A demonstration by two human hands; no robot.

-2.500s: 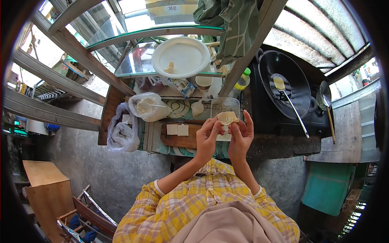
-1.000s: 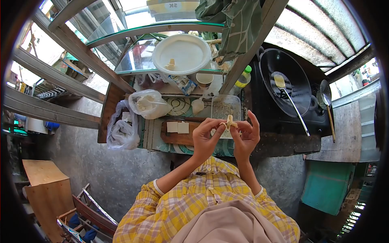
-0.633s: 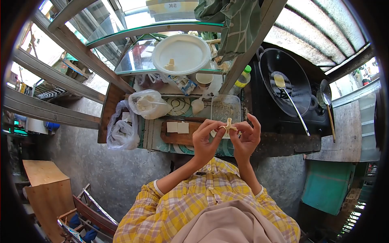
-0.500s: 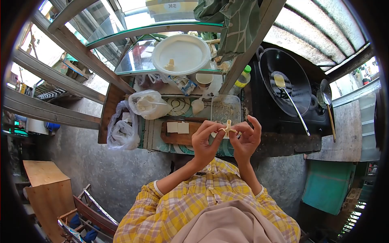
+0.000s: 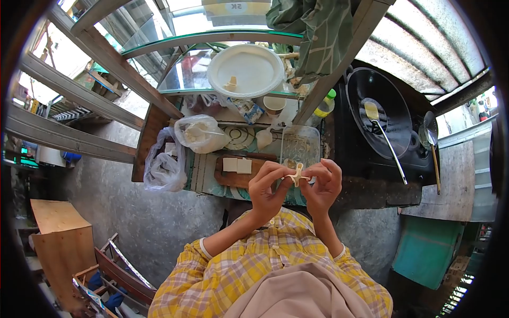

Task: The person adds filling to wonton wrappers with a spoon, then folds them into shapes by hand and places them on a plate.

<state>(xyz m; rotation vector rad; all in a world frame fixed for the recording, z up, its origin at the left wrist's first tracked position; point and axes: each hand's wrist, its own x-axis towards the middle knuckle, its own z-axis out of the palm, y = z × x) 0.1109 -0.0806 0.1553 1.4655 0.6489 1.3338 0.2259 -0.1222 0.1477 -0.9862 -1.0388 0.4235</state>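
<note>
Between both hands, above the counter's front edge, I hold a pale dumpling (image 5: 298,173) of thin folded dough. My left hand (image 5: 269,185) pinches one side between thumb and fingers. My right hand (image 5: 321,185) pinches the opposite side. The dough's upper part sticks up as an open loop; any filling is hidden. Left of my hands, two stacks of square white dough wrappers (image 5: 237,165) lie on a wooden board (image 5: 227,179). Just behind my fingers is a clear rectangular container (image 5: 301,139) with residue inside. A white oval plate (image 5: 246,66) on the glass shelf bears a small folded piece.
A black wok (image 5: 389,132) with a spatula (image 5: 383,130) sits on the stove at right, a skimmer (image 5: 430,130) beside it. Plastic bags (image 5: 165,167) stand at left. A paper cup (image 5: 274,105) and a bottle with a green cap (image 5: 325,104) are behind. A wooden post (image 5: 339,69) rises near the stove.
The view has shifted slightly, so the counter things appear a little further right. My fingers still pinch the dumpling, whose top loop now looks rounder and more upright.
</note>
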